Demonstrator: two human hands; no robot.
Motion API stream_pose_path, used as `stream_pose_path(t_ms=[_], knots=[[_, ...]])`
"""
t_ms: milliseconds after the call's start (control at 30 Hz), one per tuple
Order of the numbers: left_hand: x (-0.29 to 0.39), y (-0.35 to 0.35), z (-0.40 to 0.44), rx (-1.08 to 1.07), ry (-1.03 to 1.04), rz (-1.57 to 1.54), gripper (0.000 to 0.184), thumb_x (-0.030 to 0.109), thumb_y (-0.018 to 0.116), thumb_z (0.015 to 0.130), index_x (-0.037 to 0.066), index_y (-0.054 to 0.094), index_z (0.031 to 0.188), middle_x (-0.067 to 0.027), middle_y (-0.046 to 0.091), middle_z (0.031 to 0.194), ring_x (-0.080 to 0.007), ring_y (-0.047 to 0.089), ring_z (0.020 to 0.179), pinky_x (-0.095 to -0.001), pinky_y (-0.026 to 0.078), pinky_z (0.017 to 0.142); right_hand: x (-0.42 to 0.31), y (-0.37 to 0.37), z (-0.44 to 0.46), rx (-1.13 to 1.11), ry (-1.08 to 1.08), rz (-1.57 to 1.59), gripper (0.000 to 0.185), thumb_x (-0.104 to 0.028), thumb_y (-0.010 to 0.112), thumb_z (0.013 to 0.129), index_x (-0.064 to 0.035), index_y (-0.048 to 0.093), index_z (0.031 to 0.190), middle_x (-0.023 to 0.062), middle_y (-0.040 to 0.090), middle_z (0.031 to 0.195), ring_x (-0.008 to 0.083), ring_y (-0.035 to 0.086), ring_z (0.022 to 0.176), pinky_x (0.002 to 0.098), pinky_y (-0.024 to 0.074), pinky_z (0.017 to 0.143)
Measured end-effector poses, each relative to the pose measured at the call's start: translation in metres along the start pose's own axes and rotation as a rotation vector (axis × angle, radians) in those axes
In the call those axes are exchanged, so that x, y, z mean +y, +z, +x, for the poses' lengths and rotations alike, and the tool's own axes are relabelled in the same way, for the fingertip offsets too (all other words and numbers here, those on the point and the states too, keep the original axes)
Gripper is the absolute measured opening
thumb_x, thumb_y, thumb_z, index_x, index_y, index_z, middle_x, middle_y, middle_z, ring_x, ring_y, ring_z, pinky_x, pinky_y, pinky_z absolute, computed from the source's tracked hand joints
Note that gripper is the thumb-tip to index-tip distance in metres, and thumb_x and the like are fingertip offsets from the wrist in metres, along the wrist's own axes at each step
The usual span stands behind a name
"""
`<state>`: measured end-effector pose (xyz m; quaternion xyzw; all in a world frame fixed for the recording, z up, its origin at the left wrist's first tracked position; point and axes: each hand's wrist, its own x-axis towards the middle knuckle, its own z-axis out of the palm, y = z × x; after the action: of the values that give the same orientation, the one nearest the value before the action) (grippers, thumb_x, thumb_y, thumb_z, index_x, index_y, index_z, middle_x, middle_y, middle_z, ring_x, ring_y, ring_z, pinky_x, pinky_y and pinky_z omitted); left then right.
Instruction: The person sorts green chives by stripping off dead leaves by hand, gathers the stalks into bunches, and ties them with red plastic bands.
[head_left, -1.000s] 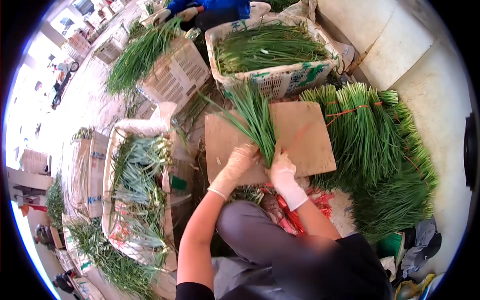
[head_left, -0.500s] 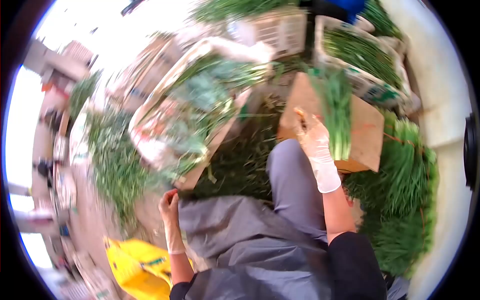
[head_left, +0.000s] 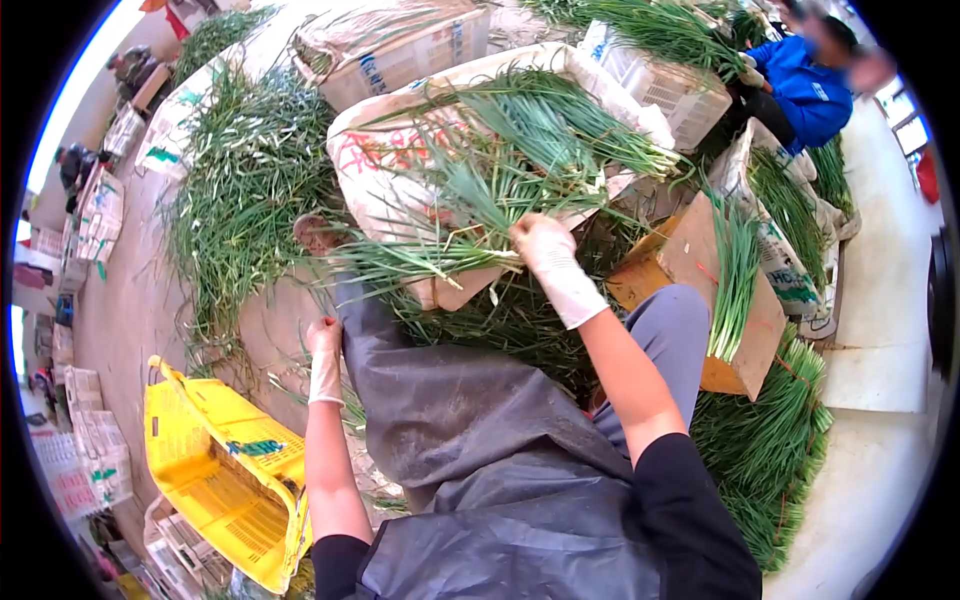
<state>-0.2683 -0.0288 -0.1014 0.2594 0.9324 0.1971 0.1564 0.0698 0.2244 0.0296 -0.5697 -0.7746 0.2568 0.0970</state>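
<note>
My right hand [head_left: 545, 245], in a pale glove with bare fingertips, is closed on some chives [head_left: 490, 215] at the near edge of a white-lined crate [head_left: 375, 160]. Loose chives lie heaped across that crate, some with pale stems pointing toward me. My left hand [head_left: 324, 340], gloved likewise, hangs lower left beside my dark apron [head_left: 440, 400]. Its fingers are curled together, and a few thin leaves show near them; what they hold, if anything, I cannot make out. On a tilted cardboard box [head_left: 755, 320] by my knee rests a straight bunch of chives [head_left: 735, 285].
Tied chive bundles [head_left: 760, 460] are stacked at right beside a pale wall. A yellow crate [head_left: 215, 440] stands at lower left, and a loose green pile [head_left: 250, 170] covers the floor beyond. A person in blue [head_left: 805, 90] sits at upper right; more filled crates stand around.
My right hand has moved left from beside the cardboard box to the chives in the lined crate and closed on them. The view has shifted, and the person in blue is more visible.
</note>
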Motion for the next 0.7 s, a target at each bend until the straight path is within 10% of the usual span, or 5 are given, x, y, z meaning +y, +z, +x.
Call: stream_pose_path(t_ms=[200, 267, 467, 600, 700], knots=[[-0.029, -0.01, 0.045, 0.37, 0.242, 0.059, 0.018, 0.017, 0.058, 0.078, 0.002, 0.056, 0.087, -0.0168, 0.058, 0.077, -0.0334, 0.057, 0.073, -0.0413, 0.045, 0.065, -0.024, -0.012, -0.034, 0.52, -0.313, -0.482, 0.037, -0.04, 0.063, 0.076, -0.0042, 0.06, 0.086, 0.0153, 0.059, 0.089, 0.0299, 0.059, 0.082, 0.0394, 0.0473, 0.069], [0.034, -0.037, 0.001, 0.3, 0.272, -0.328, 0.021, 0.022, 0.059, 0.083, 0.004, 0.055, 0.092, -0.0116, 0.059, 0.08, -0.0248, 0.059, 0.076, -0.0365, 0.044, 0.063, -0.081, -0.023, -0.076, -0.108, -0.223, -0.291, 0.041, -0.041, 0.058, 0.082, -0.0043, 0.056, 0.099, 0.0153, 0.063, 0.083, 0.0309, 0.062, 0.081, 0.0411, 0.0479, 0.068], [0.158, -0.042, -0.129, -0.594, -0.09, -1.096, 0.029, 0.03, 0.06, 0.087, 0.007, 0.059, 0.105, -0.0036, 0.064, 0.089, -0.0091, 0.058, 0.068, -0.0218, 0.046, 0.065, -0.056, 0.05, -0.08, 0.098, -0.427, -0.032, 0.018, -0.025, 0.057, 0.081, -0.0083, 0.06, 0.075, 0.0115, 0.06, 0.065, 0.0317, 0.06, 0.062, 0.0407, 0.0461, 0.054], [0.183, -0.021, -0.168, -0.647, -0.185, -1.399, 0.022, 0.024, 0.063, 0.085, 0.005, 0.063, 0.097, -0.006, 0.065, 0.094, -0.0095, 0.06, 0.071, -0.0219, 0.046, 0.064, -0.029, 0.008, -0.127, 0.035, -0.63, 0.173, 0.011, -0.018, 0.064, 0.078, -0.0082, 0.063, 0.081, 0.0122, 0.059, 0.067, 0.0283, 0.06, 0.062, 0.0342, 0.0466, 0.053], [0.197, -0.009, -0.192, -0.546, -0.136, -1.56, 0.013, 0.011, 0.067, 0.081, 0.006, 0.064, 0.093, -0.0067, 0.065, 0.096, -0.0092, 0.058, 0.075, -0.0215, 0.044, 0.064, -0.013, 0.0, -0.151, -0.293, -0.225, 0.703, 0.022, -0.02, 0.067, 0.08, -0.0027, 0.065, 0.093, 0.0076, 0.066, 0.082, 0.0149, 0.062, 0.073, 0.0258, 0.0476, 0.066]])
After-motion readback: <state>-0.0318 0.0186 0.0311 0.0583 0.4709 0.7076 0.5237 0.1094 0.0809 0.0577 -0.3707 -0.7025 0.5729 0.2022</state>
